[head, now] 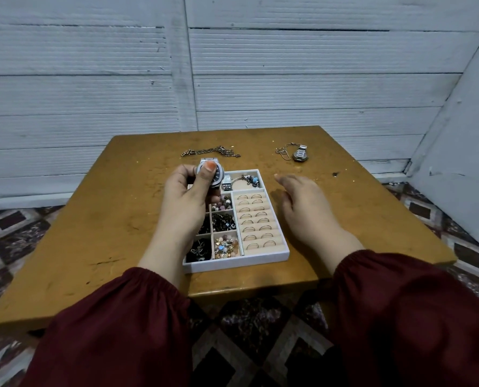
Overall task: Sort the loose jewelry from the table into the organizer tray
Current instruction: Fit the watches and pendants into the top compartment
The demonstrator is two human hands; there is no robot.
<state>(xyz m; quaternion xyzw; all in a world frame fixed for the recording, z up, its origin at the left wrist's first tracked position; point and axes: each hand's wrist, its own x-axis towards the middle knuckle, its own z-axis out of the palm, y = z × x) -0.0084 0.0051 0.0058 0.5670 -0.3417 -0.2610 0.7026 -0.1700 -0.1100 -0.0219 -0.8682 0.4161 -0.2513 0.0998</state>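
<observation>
A white organizer tray (pixel 271 258) lies in the middle of the wooden table (pixel 93 219). Its right column holds several rings in slots; its small compartments hold beads, charms and dark chains, and a charm bracelet (pixel 250 180) lies in the top compartment. My left hand (pixel 186 202) is raised over the tray's upper left part, shut on a silver wristwatch (pixel 217 175) with a dark dial. My right hand (pixel 302 205) hovers open, palm down, just right of the tray. A loose chain (pixel 210 152) lies beyond the tray. A second watch (pixel 300 154) with a thin chain (pixel 283 150) lies at the back right.
The table stands against a grey panelled wall, with patterned floor tiles around it. A small dark speck (pixel 335 174) lies on the table near the right edge. Dark red sleeves cover both forearms at the bottom of the view.
</observation>
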